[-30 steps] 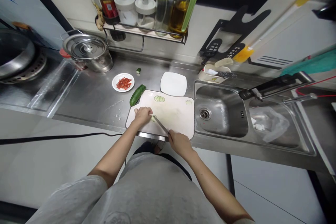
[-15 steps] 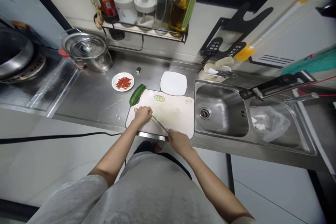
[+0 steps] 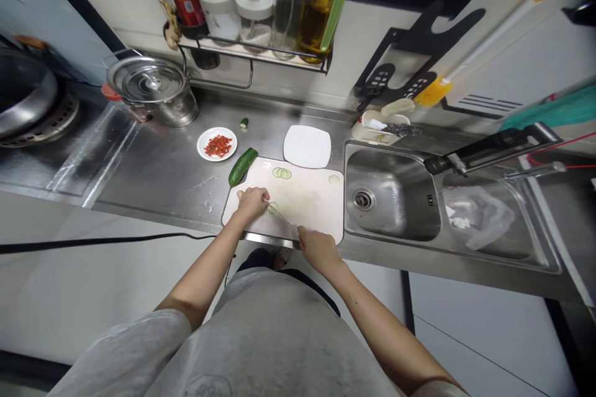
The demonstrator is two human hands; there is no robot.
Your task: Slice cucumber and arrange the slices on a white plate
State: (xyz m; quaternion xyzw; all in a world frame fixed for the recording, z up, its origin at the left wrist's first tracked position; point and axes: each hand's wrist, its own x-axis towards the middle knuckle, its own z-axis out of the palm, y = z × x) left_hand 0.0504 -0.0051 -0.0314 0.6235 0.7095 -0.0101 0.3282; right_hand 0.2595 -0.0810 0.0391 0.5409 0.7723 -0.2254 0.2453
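On the pale cutting board (image 3: 307,201), my left hand (image 3: 252,203) is curled with its fingertips down, closed over a piece of cucumber that is almost wholly hidden beneath it. My right hand (image 3: 320,249) grips a knife (image 3: 285,221) at the board's front edge. The thin blade is seen nearly edge-on and points up-left to my left fingertips. A fresh cucumber slice (image 3: 272,207) lies right beside the blade. Farther back are several overlapping slices (image 3: 282,173), and a single slice (image 3: 334,179) sits at the right corner. A larger green cucumber (image 3: 243,167) rests against the board's left edge.
Behind the board are a white square plate (image 3: 307,146), a small plate of chopped red pieces (image 3: 205,149) and a cucumber end (image 3: 244,123). A lidded steel pot (image 3: 174,108) stands left, a double sink (image 3: 395,198) right. A bottle rack (image 3: 261,57) hangs above.
The knife blade has tilted and now looks thinner, more edge-on, with the slice beside it showing more. Both hands stay in nearly the same place; the view has shifted slightly.
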